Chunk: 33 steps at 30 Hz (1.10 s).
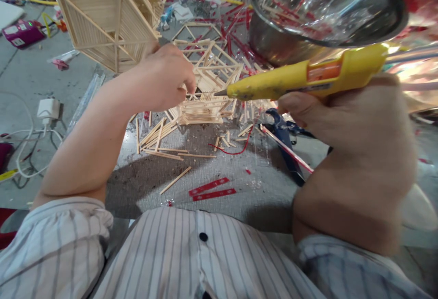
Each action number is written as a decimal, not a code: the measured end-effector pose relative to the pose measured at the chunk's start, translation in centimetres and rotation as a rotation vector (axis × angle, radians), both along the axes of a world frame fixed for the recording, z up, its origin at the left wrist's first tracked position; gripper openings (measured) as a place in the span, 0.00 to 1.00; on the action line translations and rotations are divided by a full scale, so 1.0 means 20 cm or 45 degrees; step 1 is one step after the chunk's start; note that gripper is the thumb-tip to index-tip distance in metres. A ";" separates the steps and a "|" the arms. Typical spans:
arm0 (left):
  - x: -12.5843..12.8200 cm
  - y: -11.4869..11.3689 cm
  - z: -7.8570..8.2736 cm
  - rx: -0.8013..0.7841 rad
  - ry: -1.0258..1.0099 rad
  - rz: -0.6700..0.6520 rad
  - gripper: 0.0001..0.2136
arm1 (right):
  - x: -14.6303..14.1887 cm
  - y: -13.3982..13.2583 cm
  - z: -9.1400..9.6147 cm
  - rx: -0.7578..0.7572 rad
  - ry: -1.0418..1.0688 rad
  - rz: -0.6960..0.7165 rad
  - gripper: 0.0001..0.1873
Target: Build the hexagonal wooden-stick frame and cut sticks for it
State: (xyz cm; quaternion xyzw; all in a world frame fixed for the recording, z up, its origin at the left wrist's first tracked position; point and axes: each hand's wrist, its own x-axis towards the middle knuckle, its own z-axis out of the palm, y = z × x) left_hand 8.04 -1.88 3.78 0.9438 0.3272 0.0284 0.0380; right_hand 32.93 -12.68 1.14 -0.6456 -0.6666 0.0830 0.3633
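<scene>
My right hand (345, 112) is wrapped round a yellow hot glue gun (273, 80). Its dark nozzle points left and meets the upper edge of a small frame of thin wooden sticks (201, 112), at least as seen from here. Over the left end of that frame, my left hand (171, 77) is closed with its fingertips pinched together; what they grip is too hidden to make out. Behind both stands a lattice of glued sticks (222, 66). A larger many-sided stick structure (106, 20) rises beyond my left forearm.
Loose sticks (159, 137) and blue-handled pliers (287, 146) lie on the grey board (137, 175), near red-marked plastic wrappers (212, 188). A steel bowl (273, 39) holding wrappers stands back right. At left are a white charger (49, 108) with cables and a purple device (23, 33).
</scene>
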 end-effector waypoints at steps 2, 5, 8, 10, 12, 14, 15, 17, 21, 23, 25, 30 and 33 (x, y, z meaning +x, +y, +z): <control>0.00 -0.05 0.01 0.030 0.028 0.003 0.16 | 0.00 0.00 -0.01 0.017 0.019 0.011 0.20; 0.01 -0.08 -0.01 0.042 0.075 0.055 0.16 | 0.01 0.01 -0.02 0.049 0.024 0.004 0.22; 0.01 -0.08 -0.04 0.052 0.110 0.076 0.16 | 0.02 0.01 -0.04 0.085 0.020 -0.005 0.23; 0.00 -0.07 -0.04 0.058 0.084 0.054 0.15 | 0.03 0.02 -0.05 0.087 0.014 0.005 0.23; -0.03 -0.09 -0.03 0.061 -0.019 0.043 0.12 | 0.04 0.02 -0.05 0.092 0.024 0.015 0.23; -0.06 -0.11 0.01 0.059 -0.178 0.053 0.09 | 0.04 0.02 -0.04 0.109 0.056 0.001 0.25; -0.08 -0.13 0.03 0.069 -0.280 0.068 0.08 | 0.03 0.02 -0.04 0.121 0.085 -0.015 0.26; -0.11 -0.17 0.06 0.139 -0.448 0.138 0.09 | 0.03 0.02 -0.03 0.146 0.137 -0.034 0.28; -0.13 -0.25 0.09 0.213 -0.578 0.271 0.09 | 0.05 0.02 -0.02 0.205 0.203 -0.048 0.28; -0.11 -0.29 0.08 0.158 -0.529 0.217 0.08 | 0.06 0.02 -0.01 0.218 0.226 -0.063 0.31; -0.06 -0.33 0.05 0.120 -0.418 0.133 0.08 | 0.07 0.03 -0.01 0.219 0.250 -0.062 0.33; 0.10 -0.40 -0.11 -0.101 0.059 -0.123 0.10 | 0.08 0.02 0.01 0.255 0.272 -0.058 0.29; 0.17 -0.42 -0.21 -0.145 0.219 -0.168 0.10 | 0.08 0.01 0.02 0.288 0.281 -0.017 0.21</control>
